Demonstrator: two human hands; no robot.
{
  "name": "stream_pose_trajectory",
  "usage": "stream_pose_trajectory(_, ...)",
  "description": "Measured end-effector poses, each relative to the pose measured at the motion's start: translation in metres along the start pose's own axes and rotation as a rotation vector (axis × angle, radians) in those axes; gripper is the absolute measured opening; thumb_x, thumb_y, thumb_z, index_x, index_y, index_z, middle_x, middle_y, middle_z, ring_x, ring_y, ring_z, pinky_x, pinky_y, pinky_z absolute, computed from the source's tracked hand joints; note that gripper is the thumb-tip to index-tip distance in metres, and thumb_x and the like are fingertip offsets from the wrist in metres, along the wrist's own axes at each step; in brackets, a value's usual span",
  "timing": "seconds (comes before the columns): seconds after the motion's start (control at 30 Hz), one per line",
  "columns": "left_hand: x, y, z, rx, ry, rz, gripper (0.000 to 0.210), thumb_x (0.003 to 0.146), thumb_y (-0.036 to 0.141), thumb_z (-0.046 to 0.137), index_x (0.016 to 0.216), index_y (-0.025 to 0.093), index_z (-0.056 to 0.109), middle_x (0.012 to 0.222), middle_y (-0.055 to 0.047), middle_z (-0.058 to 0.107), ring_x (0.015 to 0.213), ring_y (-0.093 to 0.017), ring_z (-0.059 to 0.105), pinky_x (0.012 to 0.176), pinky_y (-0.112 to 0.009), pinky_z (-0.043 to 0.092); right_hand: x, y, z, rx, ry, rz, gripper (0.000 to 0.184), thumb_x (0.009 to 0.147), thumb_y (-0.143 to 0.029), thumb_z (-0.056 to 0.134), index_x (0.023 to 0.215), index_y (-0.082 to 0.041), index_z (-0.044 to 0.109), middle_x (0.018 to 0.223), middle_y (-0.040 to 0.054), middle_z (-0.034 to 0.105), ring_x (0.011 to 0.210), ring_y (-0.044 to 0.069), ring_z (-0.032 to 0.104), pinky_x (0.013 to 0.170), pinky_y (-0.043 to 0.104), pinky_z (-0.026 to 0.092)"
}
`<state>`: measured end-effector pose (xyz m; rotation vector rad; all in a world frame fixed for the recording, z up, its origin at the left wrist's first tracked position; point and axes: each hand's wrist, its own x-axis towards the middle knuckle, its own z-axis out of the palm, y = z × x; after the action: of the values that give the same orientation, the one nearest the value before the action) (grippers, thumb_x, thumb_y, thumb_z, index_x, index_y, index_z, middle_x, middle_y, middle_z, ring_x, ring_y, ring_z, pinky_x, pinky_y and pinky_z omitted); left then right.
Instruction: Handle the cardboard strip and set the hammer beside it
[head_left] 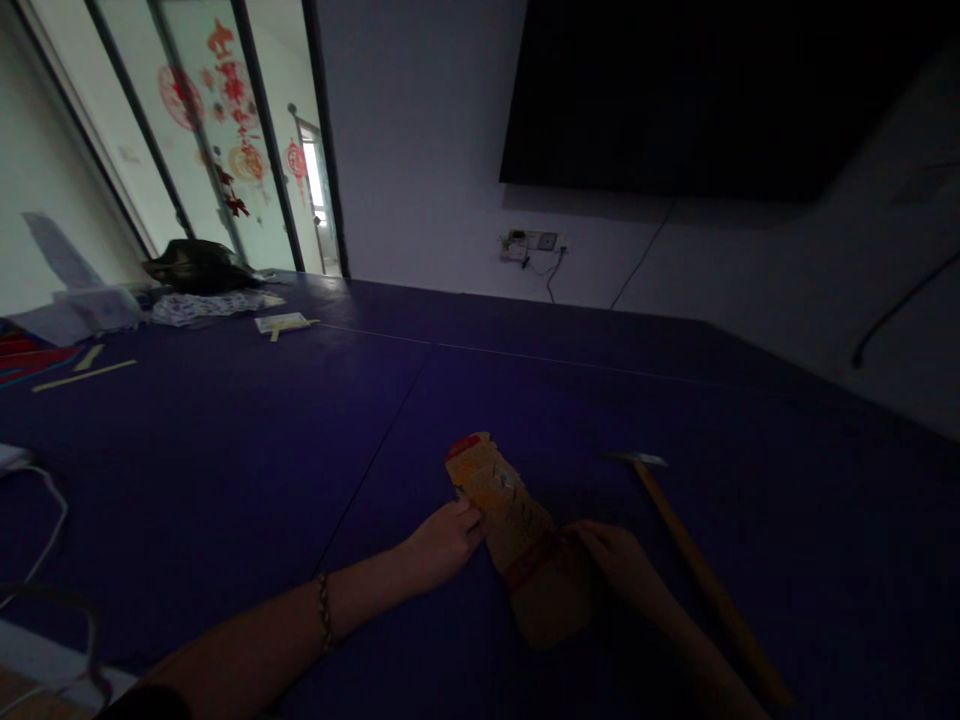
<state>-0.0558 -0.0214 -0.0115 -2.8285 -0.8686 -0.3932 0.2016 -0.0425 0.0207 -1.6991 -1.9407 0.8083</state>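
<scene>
A long wooden board [517, 535] with red bands and several nails stuck in it lies flat on the dark blue table [225, 460] in front of me. My left hand [442, 540] touches its left edge with the fingertips. My right hand [619, 560] rests on the board's right side near the lower red band. A hammer [690, 560] with a wooden handle lies on the table just right of my right hand, its metal head pointing away from me. The scene is dim.
At the far left lie wooden sticks [82, 375], a small packet [281, 322], patterned cloth, a dark bag [199, 265] and a clear box. A white cable [45, 530] loops at the left edge. A wall with sockets [532, 242] and a dark screen stands behind.
</scene>
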Motion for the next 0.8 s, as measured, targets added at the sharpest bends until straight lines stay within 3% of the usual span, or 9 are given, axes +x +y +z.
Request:
stream_pose_trajectory(0.13,0.0,0.002,-0.002,-0.119,0.007,-0.044,0.021,0.086,0.014,0.045,0.102,0.01,0.057,0.095,-0.007,0.063,0.083,-0.014,0.054,0.078,-0.025,0.044,-0.016,-0.006,0.005,0.036,0.024,0.079,0.044,0.077,-0.04,0.031,0.072,-0.018,0.068,0.079,0.0071,0.073,0.076,0.023,0.066,0.068,0.033,0.048)
stream_pose_trajectory(0.2,0.0,0.005,-0.006,-0.132,0.01,-0.057,0.024,0.087,0.027,0.045,0.101,0.011,0.057,0.096,-0.006,0.063,0.084,-0.016,0.054,0.077,-0.028,0.044,-0.026,-0.009,0.01,0.043,0.059,0.101,0.044,0.076,-0.041,0.03,0.073,-0.019,0.069,0.083,0.0077,0.074,0.08,0.024,0.066,0.07,0.033,0.048)
stream_pose_trajectory(0.3,0.004,0.011,-0.01,-0.071,-0.011,-0.041,0.047,0.079,0.05,0.051,0.103,0.01,0.057,0.098,-0.009,0.062,0.088,-0.021,0.053,0.075,-0.034,0.043,-0.04,-0.01,0.018,0.02,0.13,0.131,0.045,0.076,-0.043,0.029,0.078,-0.021,0.068,0.086,0.0078,0.073,0.083,0.024,0.067,0.071,0.032,0.049)
stream_pose_trajectory(0.4,0.013,0.02,-0.01,-0.018,-0.036,0.005,0.057,0.075,0.057,0.052,0.104,0.008,0.056,0.1,-0.011,0.061,0.091,-0.022,0.051,0.076,-0.034,0.041,-0.051,-0.003,0.019,-0.017,0.172,0.166,0.046,0.077,-0.043,0.027,0.081,-0.021,0.067,0.089,0.0085,0.073,0.087,0.024,0.066,0.072,0.03,0.05)
stream_pose_trajectory(0.53,0.032,0.036,-0.004,0.012,-0.043,0.081,0.054,0.077,0.054,0.051,0.104,0.007,0.055,0.103,-0.012,0.06,0.091,-0.021,0.051,0.075,-0.031,0.04,-0.062,0.019,-0.002,-0.19,0.183,0.24,0.046,0.08,-0.039,0.024,0.084,-0.018,0.065,0.092,0.0112,0.072,0.085,0.024,0.067,0.072,0.031,0.05)
stream_pose_trajectory(0.63,0.048,0.049,0.004,0.008,-0.047,0.127,0.055,0.079,0.055,0.049,0.104,0.006,0.055,0.1,-0.011,0.06,0.09,-0.02,0.052,0.073,-0.029,0.039,-0.072,0.049,-0.031,-0.558,0.297,0.33,0.042,0.083,-0.031,0.026,0.092,-0.015,0.064,0.089,0.0154,0.07,0.076,0.026,0.066,0.067,0.036,0.05)
stream_pose_trajectory(0.7,0.057,0.056,0.008,0.009,-0.045,0.136,0.056,0.079,0.056,0.047,0.103,0.007,0.056,0.1,-0.011,0.061,0.091,-0.02,0.052,0.073,-0.029,0.039,-0.079,0.073,-0.047,-0.762,0.296,0.285,0.032,0.076,-0.021,0.039,0.093,-0.016,0.066,0.093,0.0176,0.068,0.08,0.031,0.064,0.068,0.042,0.048)
stream_pose_trajectory(0.8,0.066,0.064,0.013,0.027,-0.034,0.129,0.056,0.079,0.057,0.046,0.103,0.008,0.056,0.1,-0.011,0.061,0.092,-0.02,0.052,0.075,-0.029,0.038,-0.085,0.106,-0.054,-0.816,0.217,0.172,0.038,0.065,-0.007,0.046,0.092,-0.021,0.069,0.091,0.0143,0.069,0.08,0.029,0.062,0.069,0.039,0.05)
